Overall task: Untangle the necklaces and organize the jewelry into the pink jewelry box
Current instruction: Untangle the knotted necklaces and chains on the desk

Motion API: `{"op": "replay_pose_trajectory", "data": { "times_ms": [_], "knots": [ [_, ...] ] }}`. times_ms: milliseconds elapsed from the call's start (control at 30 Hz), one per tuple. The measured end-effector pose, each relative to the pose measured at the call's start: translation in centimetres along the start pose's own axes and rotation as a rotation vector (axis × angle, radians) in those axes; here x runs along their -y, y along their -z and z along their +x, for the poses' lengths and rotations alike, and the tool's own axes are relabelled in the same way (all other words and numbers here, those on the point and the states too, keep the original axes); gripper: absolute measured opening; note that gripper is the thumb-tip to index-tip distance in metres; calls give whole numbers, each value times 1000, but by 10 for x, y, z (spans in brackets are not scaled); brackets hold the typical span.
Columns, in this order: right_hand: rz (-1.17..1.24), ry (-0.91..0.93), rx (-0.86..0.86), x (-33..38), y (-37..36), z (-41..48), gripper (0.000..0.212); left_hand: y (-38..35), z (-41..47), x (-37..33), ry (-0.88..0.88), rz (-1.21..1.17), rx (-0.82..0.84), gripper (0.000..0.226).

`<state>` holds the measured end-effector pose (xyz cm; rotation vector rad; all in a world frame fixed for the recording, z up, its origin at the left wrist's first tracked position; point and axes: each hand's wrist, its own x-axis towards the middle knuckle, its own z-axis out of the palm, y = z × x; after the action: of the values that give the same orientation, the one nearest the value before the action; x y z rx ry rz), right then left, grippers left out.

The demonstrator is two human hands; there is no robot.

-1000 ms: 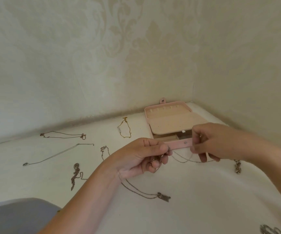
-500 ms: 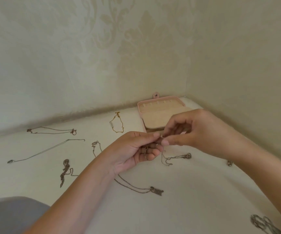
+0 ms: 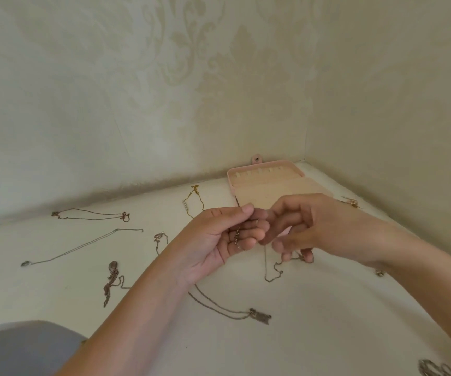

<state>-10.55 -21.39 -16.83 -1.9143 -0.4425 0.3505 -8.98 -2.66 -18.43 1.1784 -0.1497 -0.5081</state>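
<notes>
The pink jewelry box (image 3: 266, 173) stands open in the far corner, its lid lying back against the wall. In front of it my left hand (image 3: 219, 240) pinches a thin silver chain (image 3: 237, 237) between thumb and fingers. My right hand (image 3: 308, 226) meets it fingertip to fingertip and pinches the same chain, whose loose end (image 3: 273, 270) hangs down and coils on the white surface. Part of the box is hidden behind both hands.
Several other necklaces lie spread on the white surface: a gold one (image 3: 194, 199), a thin chain (image 3: 88, 214), a long silver one (image 3: 78, 248), a dark pendant (image 3: 112, 278), a tag pendant (image 3: 259, 316). Jewelry sits at the right edge (image 3: 350, 202) and bottom right (image 3: 433, 369). Walls close the corner.
My right hand has come in from the right to meet the left, so the chain stretched between them now hangs slack onto the surface. The view has shifted slightly.
</notes>
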Motion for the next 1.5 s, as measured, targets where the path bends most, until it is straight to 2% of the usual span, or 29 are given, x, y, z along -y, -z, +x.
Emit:
{"op": "replay_pose_trajectory", "data": {
  "times_ms": [133, 233, 367, 533, 700, 767, 867, 967, 1067, 1267, 1367, 1500],
  "knots": [
    [150, -30, 64, 2, -10, 0, 31, 1, -1, 0, -22, 16, 29, 22],
    [82, -7, 6, 7, -1, -2, 18, 3, -1, -1, -22, 47, 26, 20],
    [-1, 82, -78, 13, 18, -8, 20, 6, 1, 0, -21, 53, 15, 21],
    [-87, 141, -51, 16, 23, -11, 20, 6, 0, 1, 2, 91, 49, 25],
    [-147, 169, -156, 15, 27, -11, 11, 7, -4, 1, 35, 232, 103, 20],
    [-211, 160, -224, 14, 33, -12, 4, 8, -3, 0, 29, 243, 58, 17],
    [-296, 121, -273, 10, 47, -14, 12, 15, 3, -2, 35, 134, -58, 21],
    [-330, 89, -249, 9, 59, -17, 23, 21, 5, -5, 18, 2, -73, 27],
    [-322, 50, -233, 9, 66, -20, 19, 24, 4, -7, 0, -67, -6, 36],
    [-316, -110, -52, 10, 73, -31, 33, 21, 1, -8, 24, 23, 67, 45],
    [-375, -209, 27, 7, 69, -29, 22, 21, 0, -9, 50, 114, 101, 47],
    [-462, -313, 52, 3, 68, -27, 17, 24, -1, -13, 88, 78, 182, 55]
  ]
}}
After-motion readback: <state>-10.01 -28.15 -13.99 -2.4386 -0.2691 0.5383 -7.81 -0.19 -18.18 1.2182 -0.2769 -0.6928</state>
